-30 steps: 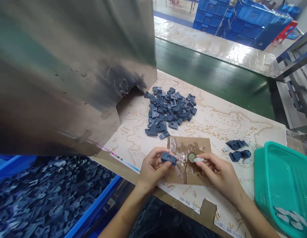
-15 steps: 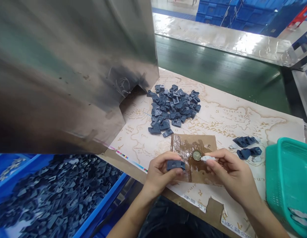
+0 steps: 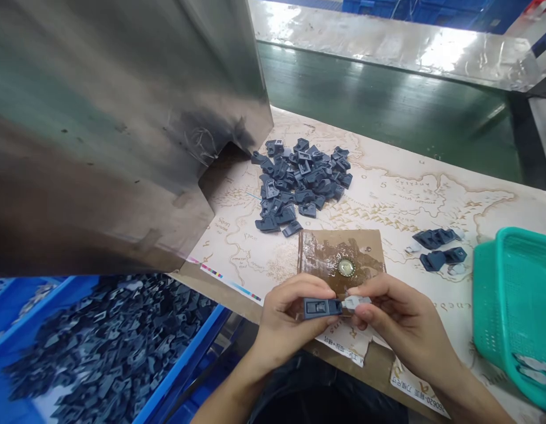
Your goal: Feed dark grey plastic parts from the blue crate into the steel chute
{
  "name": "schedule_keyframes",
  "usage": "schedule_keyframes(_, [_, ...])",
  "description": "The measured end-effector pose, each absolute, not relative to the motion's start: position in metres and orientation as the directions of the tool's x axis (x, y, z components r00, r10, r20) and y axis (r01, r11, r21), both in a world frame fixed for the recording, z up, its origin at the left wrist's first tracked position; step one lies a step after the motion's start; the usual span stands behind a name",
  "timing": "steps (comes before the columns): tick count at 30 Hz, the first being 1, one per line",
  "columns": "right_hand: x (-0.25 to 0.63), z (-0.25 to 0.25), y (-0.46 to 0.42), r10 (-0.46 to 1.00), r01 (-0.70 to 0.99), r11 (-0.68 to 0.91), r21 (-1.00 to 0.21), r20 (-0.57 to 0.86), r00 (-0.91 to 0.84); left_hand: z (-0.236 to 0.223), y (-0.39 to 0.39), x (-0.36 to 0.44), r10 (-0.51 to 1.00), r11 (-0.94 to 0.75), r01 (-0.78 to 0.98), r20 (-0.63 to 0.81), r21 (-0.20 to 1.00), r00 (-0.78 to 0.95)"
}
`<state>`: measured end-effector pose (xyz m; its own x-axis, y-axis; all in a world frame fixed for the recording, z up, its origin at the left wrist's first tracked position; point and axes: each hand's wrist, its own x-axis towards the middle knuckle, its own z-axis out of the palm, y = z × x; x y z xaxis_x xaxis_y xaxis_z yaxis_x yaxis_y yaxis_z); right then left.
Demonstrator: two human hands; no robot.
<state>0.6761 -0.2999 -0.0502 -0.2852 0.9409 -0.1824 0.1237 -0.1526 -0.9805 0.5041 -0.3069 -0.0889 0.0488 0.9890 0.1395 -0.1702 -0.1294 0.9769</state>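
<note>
My left hand (image 3: 288, 324) grips a dark blue plastic clip (image 3: 321, 307) between thumb and fingers. My right hand (image 3: 400, 318) pinches a small white plastic piece (image 3: 356, 302), whose tip meets the clip's end. Just beyond both hands lies a brown cardboard pad (image 3: 339, 250), wet with a shiny brown smear. On it sits a metal bottle cap (image 3: 346, 268) holding a pale substance. A heap of similar dark blue clips (image 3: 299, 182) lies farther ahead, out of reach of my fingers. Part of each held piece is hidden by my fingers.
A sheet printed with a map (image 3: 400, 200) covers the bench. Right of it lie two blue-and-white assemblies (image 3: 436, 247). A teal plastic basket (image 3: 506, 312) holds white pieces. A steel chute (image 3: 114, 118) looms left, above a blue crate of clips (image 3: 109, 347). A green belt (image 3: 379, 100) runs behind.
My right hand has moved from beside the bottle cap to the blue clip, bringing the white piece against it. My left hand has turned the clip sideways. The view has shifted slightly.
</note>
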Motion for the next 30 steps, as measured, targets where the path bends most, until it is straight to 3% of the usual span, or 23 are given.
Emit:
schedule_keyframes(7, [0.675,-0.056,-0.301,0.944,0.132,-0.131,-0.983,-0.164,-0.286,-0.084,-0.304,0.502,0.987,-0.149,-0.125,0.155,0.981,0.043])
schedule_keyframes(17, [0.678,-0.049,-0.297,0.909,0.376,0.080,-0.923,-0.088,-0.408,-0.087,-0.302,0.502,0.971,-0.211,-0.094,0.219,0.973,0.092])
schedule_keyframes(22, [0.669,-0.038,-0.283,0.906,0.377,0.024,-0.926,-0.139,-0.400,-0.082,-0.281,0.496,0.957,-0.226,-0.006,0.223,0.974,0.185])
schedule_keyframes(25, [0.674,-0.013,-0.241,0.964,0.515,0.055,-0.856,-0.088,-0.250,-0.081,-0.263,0.484,0.960,-0.261,0.116,0.245,0.958,0.132])
schedule_keyframes(28, [0.700,0.004,-0.169,0.995,0.720,0.050,-0.692,0.098,0.025,-0.090,-0.250,0.470,0.889,-0.336,0.380,0.423,0.862,-0.175])
schedule_keyframes(30, [0.725,0.002,-0.116,0.963,0.844,-0.068,-0.532,0.187,0.196,-0.099,-0.243,0.465,0.814,-0.295,0.550,0.507,0.781,-0.283])
